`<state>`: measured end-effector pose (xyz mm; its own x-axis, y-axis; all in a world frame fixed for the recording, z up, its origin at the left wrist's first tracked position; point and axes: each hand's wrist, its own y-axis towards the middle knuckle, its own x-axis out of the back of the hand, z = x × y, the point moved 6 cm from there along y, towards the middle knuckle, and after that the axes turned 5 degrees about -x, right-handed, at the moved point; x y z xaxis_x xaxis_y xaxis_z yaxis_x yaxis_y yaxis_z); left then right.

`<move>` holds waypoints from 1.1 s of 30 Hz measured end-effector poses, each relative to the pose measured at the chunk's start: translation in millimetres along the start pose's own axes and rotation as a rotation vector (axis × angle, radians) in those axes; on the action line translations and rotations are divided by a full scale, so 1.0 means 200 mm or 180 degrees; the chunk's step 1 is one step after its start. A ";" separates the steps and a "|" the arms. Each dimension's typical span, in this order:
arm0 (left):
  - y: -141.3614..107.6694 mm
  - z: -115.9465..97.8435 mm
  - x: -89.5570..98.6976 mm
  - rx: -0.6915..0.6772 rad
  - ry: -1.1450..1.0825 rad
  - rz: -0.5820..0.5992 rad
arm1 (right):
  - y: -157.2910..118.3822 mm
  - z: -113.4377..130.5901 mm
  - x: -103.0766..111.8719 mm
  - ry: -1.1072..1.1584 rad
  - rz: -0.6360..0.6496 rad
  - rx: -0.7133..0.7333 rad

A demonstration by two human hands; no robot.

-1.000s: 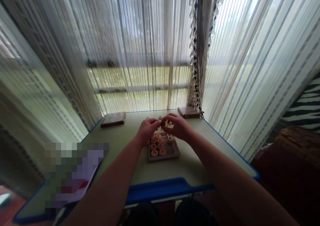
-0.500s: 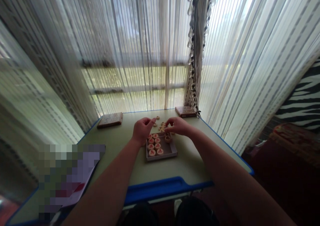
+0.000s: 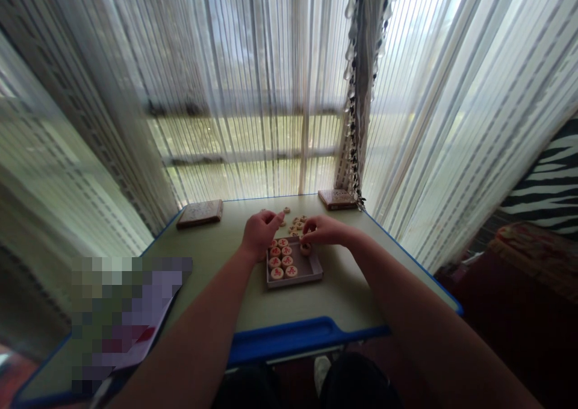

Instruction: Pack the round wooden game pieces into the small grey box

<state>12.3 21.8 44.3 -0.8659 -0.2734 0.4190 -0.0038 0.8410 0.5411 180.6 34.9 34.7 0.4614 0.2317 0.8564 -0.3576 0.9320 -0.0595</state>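
Note:
A shallow open box [image 3: 295, 282] on the table holds several round wooden pieces [image 3: 288, 261] with red characters, in two columns on its left side. At its back right sits a darker-marked piece [image 3: 306, 249]. My left hand [image 3: 263, 232] is at the box's back left corner, thumb and fingers pinched; what is between them is too small to make out. My right hand [image 3: 323, 231] is over the back right corner, fingers curled down and closed by the darker-marked piece; whether they grip something is hidden. Several loose pieces [image 3: 298, 223] lie behind the box.
Two flat brown boxes lie at the table's back edge, one left [image 3: 200, 214] and one right [image 3: 337, 199]. A partly blurred purple sheet [image 3: 158, 300] is at the left. The table [image 3: 352, 300] has a blue rim; sheer curtains [image 3: 253, 96] hang behind it.
My right hand has moved from the loose pieces toward the box's back right corner, its fingers lower. My left hand stays pinched by the back left corner. The view has shifted slightly.

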 end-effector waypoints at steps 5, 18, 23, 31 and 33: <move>0.00 0.00 -0.01 -0.0034 0.0066 -0.0011 | 0.00 -0.01 0.00 0.0025 0.0046 -0.0071; -0.03 -0.09 -0.11 -0.0772 0.0802 0.0946 | 0.02 -0.03 0.01 0.0142 -0.0152 0.0019; -0.07 -0.13 -0.18 -0.1009 0.1353 0.1437 | 0.02 -0.04 0.01 0.0120 -0.0125 0.0014; -0.10 -0.16 -0.16 -0.0894 0.1728 0.1429 | 0.03 -0.06 0.02 0.0156 -0.0171 -0.0040; -0.10 -0.16 -0.17 -0.0919 0.1763 0.1432 | 0.03 -0.06 0.02 0.0191 -0.0177 -0.0036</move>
<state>57.0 -0.6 42.9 -0.3760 -0.1917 0.9066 0.4860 0.7922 0.3691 189.7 44.6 31.4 0.5281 0.1955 0.8264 -0.3210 0.9469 -0.0189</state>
